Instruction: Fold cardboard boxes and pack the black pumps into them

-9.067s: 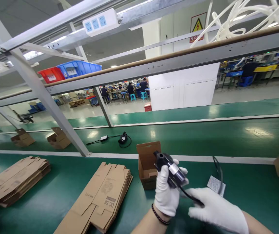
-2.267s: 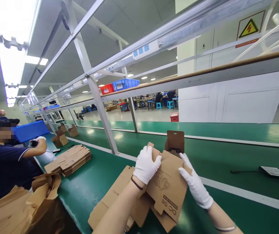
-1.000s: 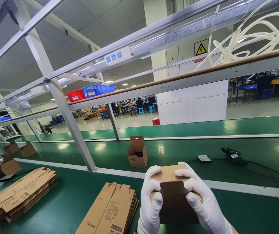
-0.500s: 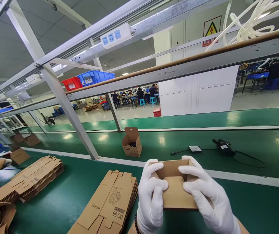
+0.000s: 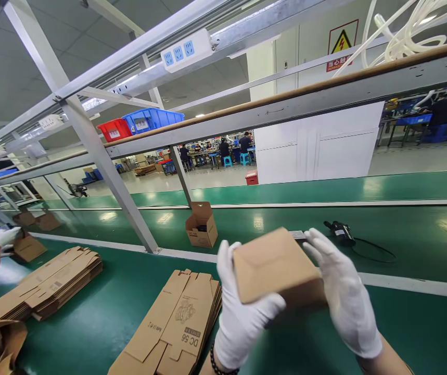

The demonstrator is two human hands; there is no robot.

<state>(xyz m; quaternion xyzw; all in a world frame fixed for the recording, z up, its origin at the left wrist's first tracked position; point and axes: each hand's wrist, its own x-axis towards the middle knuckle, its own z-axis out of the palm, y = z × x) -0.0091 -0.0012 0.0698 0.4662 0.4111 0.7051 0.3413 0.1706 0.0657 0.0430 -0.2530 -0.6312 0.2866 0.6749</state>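
Observation:
A small brown cardboard box (image 5: 278, 263) is tilted in front of me, with a plain closed face turned up toward the camera. My left hand (image 5: 242, 307), in a white glove, grips it at its left side, thumb along the near edge. At the box's right end is my right hand (image 5: 344, 291), also gloved, its fingers stretched out and the palm facing the box. Whether that palm touches the cardboard I cannot tell. To the left lies a stack of flat printed cartons (image 5: 176, 323) marked DC 56.
On the green belt behind stand an open carton (image 5: 202, 226) with something dark inside and a black power adapter (image 5: 340, 233) with its cable. Further left are another carton stack (image 5: 59, 281) and a co-worker's gloved hand (image 5: 2, 237) by a box. A metal post (image 5: 110, 177) rises from the bench.
The box has been turned over, from its open side to a plain face. My right hand has let go and straightened its fingers. The carton and adapter on the belt have shifted left.

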